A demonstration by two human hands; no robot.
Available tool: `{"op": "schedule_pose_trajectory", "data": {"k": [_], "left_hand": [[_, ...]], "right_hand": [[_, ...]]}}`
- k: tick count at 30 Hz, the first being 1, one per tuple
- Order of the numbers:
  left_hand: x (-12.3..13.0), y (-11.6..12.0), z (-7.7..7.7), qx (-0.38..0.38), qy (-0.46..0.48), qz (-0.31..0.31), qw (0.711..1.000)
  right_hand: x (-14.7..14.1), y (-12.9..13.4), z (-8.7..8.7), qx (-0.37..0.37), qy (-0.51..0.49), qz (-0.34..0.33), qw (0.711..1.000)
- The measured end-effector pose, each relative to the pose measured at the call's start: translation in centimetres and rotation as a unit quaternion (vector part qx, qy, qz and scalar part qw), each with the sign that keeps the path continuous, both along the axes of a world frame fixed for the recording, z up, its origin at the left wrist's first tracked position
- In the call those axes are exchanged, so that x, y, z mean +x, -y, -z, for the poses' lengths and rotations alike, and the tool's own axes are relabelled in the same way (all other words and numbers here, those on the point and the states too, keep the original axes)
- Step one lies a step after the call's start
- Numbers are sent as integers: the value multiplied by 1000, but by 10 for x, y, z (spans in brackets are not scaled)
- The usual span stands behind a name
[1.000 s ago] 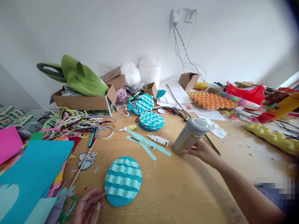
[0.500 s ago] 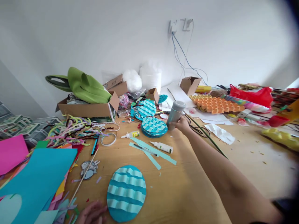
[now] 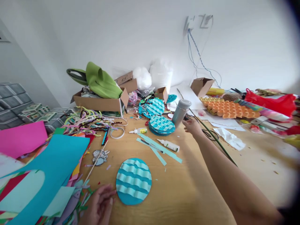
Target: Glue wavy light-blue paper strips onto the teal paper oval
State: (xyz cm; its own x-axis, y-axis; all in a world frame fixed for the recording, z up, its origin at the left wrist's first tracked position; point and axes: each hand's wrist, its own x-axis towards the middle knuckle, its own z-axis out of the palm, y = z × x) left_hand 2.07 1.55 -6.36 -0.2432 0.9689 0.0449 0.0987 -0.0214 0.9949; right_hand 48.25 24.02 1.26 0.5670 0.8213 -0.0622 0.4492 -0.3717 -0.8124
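My right hand (image 3: 193, 127), fingers loosened, sits just beside the gray flask (image 3: 180, 113), shifted in the past second from near the white glue bottle (image 3: 170, 145) to beside stacked striped ovals (image 3: 161, 125), freeing workspace. My left hand (image 3: 99, 203), half-curled and empty, lies at the wave-striped blue paper oval (image 3: 134, 181) on the wooden surface (image 3: 178, 193).
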Motion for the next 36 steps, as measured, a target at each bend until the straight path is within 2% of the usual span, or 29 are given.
{"op": "schedule_pose_trajectory", "data": {"k": [3, 8, 11, 13, 15, 16, 17, 18, 20, 22, 26, 28, 30, 33, 36], "left_hand": [[-8, -1, 0, -17, -19, 52, 998], [-10, -3, -1, -8, -33, 46, 998], [-7, -3, 0, 3, -35, 46, 998], [-6, -3, 1, 8, -37, 48, 998], [-5, -3, 2, 10, -41, 57, 997], [-5, -3, 2, 12, -42, 59, 997], [-5, -3, 2, 14, -43, 59, 997], [-4, -4, 2, 16, -42, 56, 997], [-2, -4, 1, 18, -36, 50, 998], [-1, -4, 0, 18, -27, 49, 998], [2, -4, 0, 13, -10, 40, 999], [3, -3, 0, 11, -11, 38, 999], [6, -2, 0, 16, -18, 26, 999], [10, 0, -1, 25, -27, -4, 999], [13, 1, 0, 22, -28, -2, 999]], "right_hand": [[-28, 14, 0, -38, -79, -34, 996], [-75, 13, -4, -58, -117, -51, 990], [-88, 16, -16, -60, -76, -50, 994], [-94, 22, -25, -52, -11, -37, 998], [-106, 28, -33, -15, 132, -48, 990], [-115, 30, -35, 10, 212, -70, 975], [-128, 30, -36, 37, 323, -119, 938], [-142, 28, -36, 54, 385, -172, 905], [-176, 20, -32, 51, 424, -272, 862], [-210, 6, -24, 27, 447, -343, 826], [-251, -17, -11, -39, 476, -390, 787], [-255, -25, -9, -54, 480, -390, 784], [-250, -31, -11, -52, 476, -377, 793], [-235, -46, -19, -41, 455, -321, 830], [-221, -67, -25, -33, 422, -237, 874]]}}
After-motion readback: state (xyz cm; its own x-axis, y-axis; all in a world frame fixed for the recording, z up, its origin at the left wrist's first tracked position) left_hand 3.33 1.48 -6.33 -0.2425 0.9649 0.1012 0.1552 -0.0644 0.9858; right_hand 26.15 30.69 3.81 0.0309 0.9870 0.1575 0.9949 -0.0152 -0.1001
